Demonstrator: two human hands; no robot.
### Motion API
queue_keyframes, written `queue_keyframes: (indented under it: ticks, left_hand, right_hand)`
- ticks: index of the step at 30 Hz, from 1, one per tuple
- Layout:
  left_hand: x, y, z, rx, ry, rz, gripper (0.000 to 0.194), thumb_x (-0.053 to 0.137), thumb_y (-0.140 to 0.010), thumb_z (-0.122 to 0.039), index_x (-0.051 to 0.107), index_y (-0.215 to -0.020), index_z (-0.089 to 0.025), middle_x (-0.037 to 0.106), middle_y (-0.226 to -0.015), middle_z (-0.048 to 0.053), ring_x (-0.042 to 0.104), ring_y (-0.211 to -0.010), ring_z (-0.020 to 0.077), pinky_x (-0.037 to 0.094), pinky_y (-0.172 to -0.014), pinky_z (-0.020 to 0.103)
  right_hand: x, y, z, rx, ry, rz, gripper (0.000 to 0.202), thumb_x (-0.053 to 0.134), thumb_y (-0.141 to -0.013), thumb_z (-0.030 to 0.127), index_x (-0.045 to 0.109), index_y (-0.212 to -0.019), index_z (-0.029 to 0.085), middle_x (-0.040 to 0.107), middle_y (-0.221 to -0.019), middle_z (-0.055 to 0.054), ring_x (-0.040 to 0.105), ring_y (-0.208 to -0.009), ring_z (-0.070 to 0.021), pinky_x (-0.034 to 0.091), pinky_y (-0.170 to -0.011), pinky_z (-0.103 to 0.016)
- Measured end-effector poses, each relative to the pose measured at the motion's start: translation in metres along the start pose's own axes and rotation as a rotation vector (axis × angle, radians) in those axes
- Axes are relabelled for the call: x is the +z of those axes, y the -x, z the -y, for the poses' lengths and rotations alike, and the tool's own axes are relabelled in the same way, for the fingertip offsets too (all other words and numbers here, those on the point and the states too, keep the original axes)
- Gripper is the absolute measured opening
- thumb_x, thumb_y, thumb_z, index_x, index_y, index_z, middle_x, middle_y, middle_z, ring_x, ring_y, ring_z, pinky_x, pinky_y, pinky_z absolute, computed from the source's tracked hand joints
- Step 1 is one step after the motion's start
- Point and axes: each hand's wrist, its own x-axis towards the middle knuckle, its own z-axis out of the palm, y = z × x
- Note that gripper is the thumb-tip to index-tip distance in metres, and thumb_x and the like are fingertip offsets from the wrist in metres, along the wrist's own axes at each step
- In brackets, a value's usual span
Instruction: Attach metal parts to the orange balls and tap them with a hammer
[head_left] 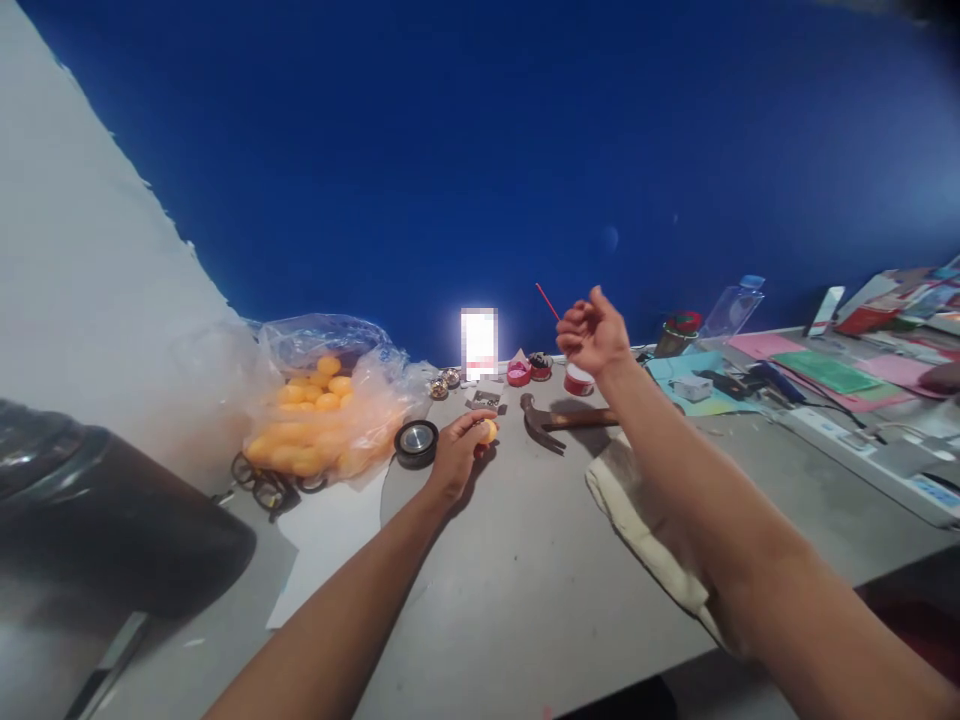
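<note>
My left hand (459,450) is closed round a small orange ball (489,431), low over the grey table (495,600). Raised above the back of the table, my right hand (591,333) is curled round a thin red stick (547,301) that points up and left. Just left of my left hand lies a round black and silver disc (417,441). A hammer (577,418) with a wooden handle rests between the hands, partly behind my right forearm. Behind it stand small red containers (518,371) and a white-topped tub (578,380).
A clear bag of orange balls (315,410) and black-framed glasses (270,490) sit at the left, near a large dark cylinder (112,510). A pale cloth (637,520) lies under my right forearm. Further right are a clear bottle (735,308), coloured sheets and a power strip (870,465).
</note>
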Motion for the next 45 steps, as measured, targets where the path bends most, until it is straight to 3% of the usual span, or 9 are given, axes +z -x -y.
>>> queue_keyframes:
  ticks: [4,7,9,12,14,21,36,40,45]
  left_hand:
    - [0.000,-0.001,0.000,0.009,0.003,-0.004,0.039,0.082,-0.067,-0.039,0.082,-0.098,-0.015,0.076,-0.087,0.006,0.057,-0.061,0.0091,0.043,-0.056,0.021]
    - [0.000,0.000,-0.002,0.058,0.002,-0.001,0.040,0.083,-0.067,-0.038,0.082,-0.101,-0.016,0.070,-0.079,0.002,0.054,-0.061,0.0080,0.041,-0.056,0.020]
    - [0.001,0.001,-0.001,0.096,0.007,0.009,0.041,0.083,-0.066,-0.033,0.081,-0.103,-0.017,0.065,-0.075,-0.001,0.051,-0.059,0.0073,0.040,-0.054,0.019]
    - [0.002,0.003,0.001,0.118,-0.004,0.002,0.047,0.083,-0.063,-0.027,0.078,-0.109,-0.018,0.063,-0.075,-0.003,0.050,-0.058,0.0077,0.040,-0.053,0.020]
    - [0.004,0.004,0.004,0.146,-0.035,-0.039,0.051,0.082,-0.062,-0.025,0.075,-0.113,-0.020,0.068,-0.081,-0.002,0.057,-0.063,0.0097,0.045,-0.057,0.021]
    - [0.004,0.007,0.004,0.218,-0.200,-0.038,0.043,0.084,-0.068,-0.029,0.080,-0.109,-0.017,0.072,-0.083,0.001,0.061,-0.070,0.0137,0.050,-0.062,0.024]
    - [-0.006,0.001,0.009,0.261,-0.258,0.013,0.041,0.077,-0.076,-0.027,0.080,-0.116,-0.018,0.069,-0.087,0.001,0.059,-0.072,0.0128,0.050,-0.068,0.024]
    - [-0.008,0.000,0.011,0.259,-0.278,0.030,0.039,0.074,-0.085,-0.035,0.080,-0.119,-0.018,0.069,-0.085,0.002,0.057,-0.071,0.0137,0.049,-0.068,0.026]
    - [-0.010,-0.001,0.013,0.314,-0.362,0.052,0.040,0.073,-0.086,-0.029,0.081,-0.125,-0.022,0.075,-0.102,0.005,0.064,-0.087,0.0180,0.054,-0.082,0.031]
  right_hand:
    - [-0.030,-0.008,0.039,-0.176,-0.160,-0.069,0.057,0.074,-0.089,0.071,0.045,-0.071,0.026,0.037,-0.054,0.007,0.034,-0.049,-0.0104,0.030,-0.043,-0.023]
    - [-0.040,0.004,0.032,-0.134,0.027,-0.037,0.049,0.080,-0.084,0.063,0.051,-0.071,0.026,0.047,-0.058,0.005,0.039,-0.050,-0.0106,0.033,-0.045,-0.023]
    - [-0.041,0.021,0.010,-0.028,0.373,0.019,0.039,0.082,-0.079,0.055,0.061,-0.074,0.024,0.060,-0.065,0.000,0.047,-0.054,-0.0122,0.037,-0.047,-0.025]
    - [-0.042,0.047,-0.032,0.085,1.183,0.326,0.021,0.082,-0.079,0.034,0.077,-0.094,0.021,0.079,-0.096,-0.009,0.068,-0.080,-0.0211,0.052,-0.069,-0.030]
    - [-0.044,0.060,-0.056,0.035,1.510,0.342,0.025,0.077,-0.082,0.028,0.080,-0.105,0.019,0.079,-0.112,-0.014,0.071,-0.100,-0.0284,0.052,-0.083,-0.034]
    - [-0.046,0.076,-0.092,-0.051,1.629,0.423,0.030,0.070,-0.093,0.028,0.077,-0.118,0.015,0.073,-0.117,-0.014,0.063,-0.114,-0.0264,0.043,-0.096,-0.032]
    - [-0.032,0.092,-0.090,-0.024,1.862,0.294,0.028,0.051,-0.110,0.034,0.071,-0.120,0.018,0.074,-0.122,-0.016,0.068,-0.113,-0.0291,0.042,-0.086,-0.036]
    - [-0.025,0.098,-0.082,-0.025,1.797,0.172,0.030,0.056,-0.106,0.037,0.069,-0.127,0.022,0.080,-0.115,-0.011,0.074,-0.098,-0.0270,0.039,-0.073,-0.033]
    - [-0.018,0.107,-0.082,-0.192,1.755,0.193,0.025,0.069,-0.096,0.043,0.078,-0.112,0.027,0.083,-0.101,-0.006,0.075,-0.088,-0.0248,0.037,-0.065,-0.030]
